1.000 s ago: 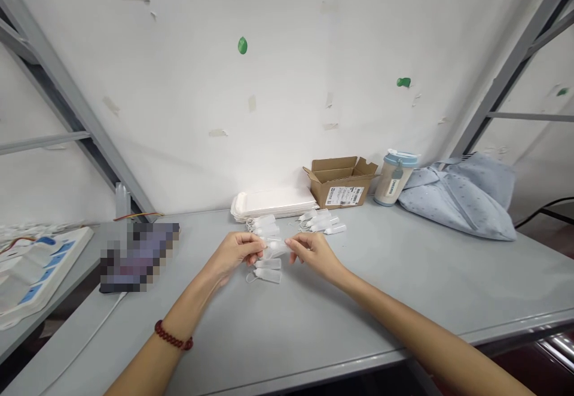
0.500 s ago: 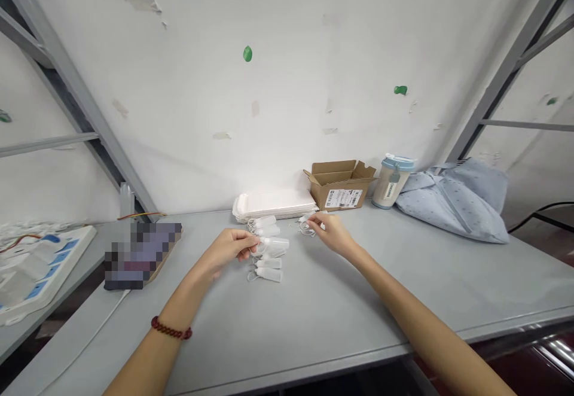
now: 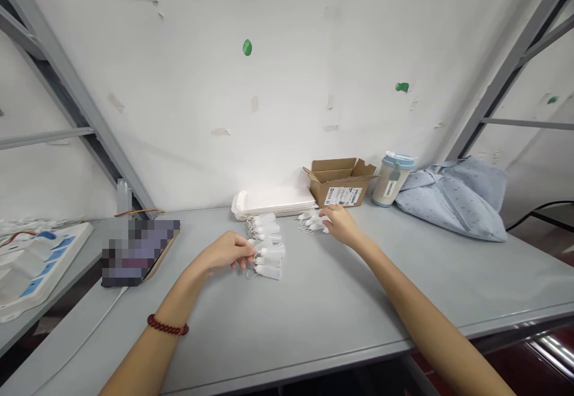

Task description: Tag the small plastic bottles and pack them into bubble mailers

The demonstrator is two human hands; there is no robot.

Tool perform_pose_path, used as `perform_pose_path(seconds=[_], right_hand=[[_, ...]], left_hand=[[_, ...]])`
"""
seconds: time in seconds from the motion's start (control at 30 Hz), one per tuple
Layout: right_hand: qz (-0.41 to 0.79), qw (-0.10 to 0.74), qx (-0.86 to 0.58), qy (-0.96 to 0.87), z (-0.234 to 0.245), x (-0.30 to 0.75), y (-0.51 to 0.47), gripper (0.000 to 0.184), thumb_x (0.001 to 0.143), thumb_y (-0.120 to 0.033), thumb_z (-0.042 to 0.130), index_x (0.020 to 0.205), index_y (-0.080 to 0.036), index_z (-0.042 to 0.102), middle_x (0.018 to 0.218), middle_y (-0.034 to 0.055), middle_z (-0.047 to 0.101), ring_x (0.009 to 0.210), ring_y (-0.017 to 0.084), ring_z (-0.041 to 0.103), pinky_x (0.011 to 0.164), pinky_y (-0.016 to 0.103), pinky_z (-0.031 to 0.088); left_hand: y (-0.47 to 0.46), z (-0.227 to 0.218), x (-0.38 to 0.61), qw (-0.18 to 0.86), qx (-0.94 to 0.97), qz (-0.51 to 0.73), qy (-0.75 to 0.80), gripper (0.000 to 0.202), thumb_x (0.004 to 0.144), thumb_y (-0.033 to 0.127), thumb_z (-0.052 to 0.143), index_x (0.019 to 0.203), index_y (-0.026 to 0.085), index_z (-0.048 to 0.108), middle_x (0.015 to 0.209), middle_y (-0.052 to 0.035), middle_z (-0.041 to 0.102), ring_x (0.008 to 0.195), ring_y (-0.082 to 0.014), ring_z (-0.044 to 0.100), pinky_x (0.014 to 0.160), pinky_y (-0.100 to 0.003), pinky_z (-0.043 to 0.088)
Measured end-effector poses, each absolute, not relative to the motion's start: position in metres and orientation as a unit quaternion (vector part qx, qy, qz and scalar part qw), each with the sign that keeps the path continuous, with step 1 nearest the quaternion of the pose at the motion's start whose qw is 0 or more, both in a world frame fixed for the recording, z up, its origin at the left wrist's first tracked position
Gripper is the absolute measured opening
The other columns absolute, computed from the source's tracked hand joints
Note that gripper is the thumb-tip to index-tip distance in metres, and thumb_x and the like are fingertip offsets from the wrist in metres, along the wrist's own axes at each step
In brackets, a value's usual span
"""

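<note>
Several small clear plastic bottles with looped cords lie in a column (image 3: 265, 241) on the grey table (image 3: 314, 318). My left hand (image 3: 226, 251) rests at the left of this column, its curled fingertips pinched on the bottle second from the near end (image 3: 271, 252). My right hand (image 3: 338, 222) reaches further back to a second small cluster of bottles (image 3: 311, 221); its fingers curl onto the cluster's right side. A red bead bracelet (image 3: 167, 325) circles my left wrist.
A stack of white flat bags (image 3: 272, 203) lies against the wall, beside an open cardboard box (image 3: 341, 182), a lidded cup (image 3: 393, 178) and a blue cloth bag (image 3: 455, 199). A blurred dark object (image 3: 139, 251) and a white power strip (image 3: 36, 264) sit at left.
My left hand has lowered the bottle it held into the column on the table. My right hand left that bottle and moved back and right to the far cluster.
</note>
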State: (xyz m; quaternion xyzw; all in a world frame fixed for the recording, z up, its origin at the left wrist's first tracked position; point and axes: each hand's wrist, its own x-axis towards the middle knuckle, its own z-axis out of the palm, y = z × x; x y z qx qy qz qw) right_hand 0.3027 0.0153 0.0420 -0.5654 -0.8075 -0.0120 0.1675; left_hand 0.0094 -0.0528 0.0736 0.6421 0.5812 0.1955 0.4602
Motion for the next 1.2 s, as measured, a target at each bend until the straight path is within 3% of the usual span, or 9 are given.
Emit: perform_pose_path(seconds=[0.37, 0.8, 1.0, 1.2], right_hand=[[0.012, 0.132, -0.593, -0.794, 0.052, 0.319, 0.014, 0.035, 0.071, 0.004, 0.042, 0.094, -0.011, 0.064, 0.102, 0.0133, 0.063, 0.097, 0.023, 0.055, 0.076, 0.027, 0.038], [0.064, 0.111, -0.575, -0.808, 0.047, 0.31, 0.007, 0.027, 0.074, -0.016, 0.055, 0.101, -0.016, 0.06, 0.101, 0.0114, 0.061, 0.091, 0.024, 0.057, 0.072, 0.028, 0.04], [0.079, 0.132, -0.563, -0.812, 0.041, 0.305, 0.009, 0.022, 0.077, -0.018, 0.055, 0.097, -0.018, 0.063, 0.098, 0.0101, 0.065, 0.092, 0.025, 0.058, 0.074, 0.031, 0.04], [0.126, 0.228, -0.53, -0.807, 0.053, 0.303, 0.006, 0.022, 0.081, -0.029, 0.05, 0.089, -0.015, 0.065, 0.086, 0.008, 0.067, 0.079, 0.021, 0.058, 0.068, 0.029, 0.041]], left_hand=[[-0.045, 0.065, 0.005, 0.393, 0.616, 0.221, 0.646, 0.026, 0.067, 0.038, 0.056, 0.06, 0.014, 0.064, 0.061, -0.004, 0.065, 0.046, -0.0112, 0.052, 0.046, -0.022, 0.033], [-0.043, 0.06, 0.008, 0.386, 0.63, 0.209, 0.641, 0.03, 0.07, 0.04, 0.052, 0.064, 0.013, 0.063, 0.063, -0.0031, 0.064, 0.048, -0.0113, 0.052, 0.049, -0.024, 0.035], [-0.044, 0.061, 0.012, 0.38, 0.635, 0.214, 0.638, 0.03, 0.071, 0.04, 0.051, 0.064, 0.014, 0.062, 0.064, -0.0029, 0.064, 0.048, -0.0111, 0.051, 0.051, -0.024, 0.036], [-0.048, 0.062, 0.017, 0.376, 0.648, 0.245, 0.615, 0.03, 0.072, 0.039, 0.051, 0.058, 0.015, 0.058, 0.061, -0.001, 0.061, 0.047, -0.0111, 0.05, 0.056, -0.026, 0.04]])
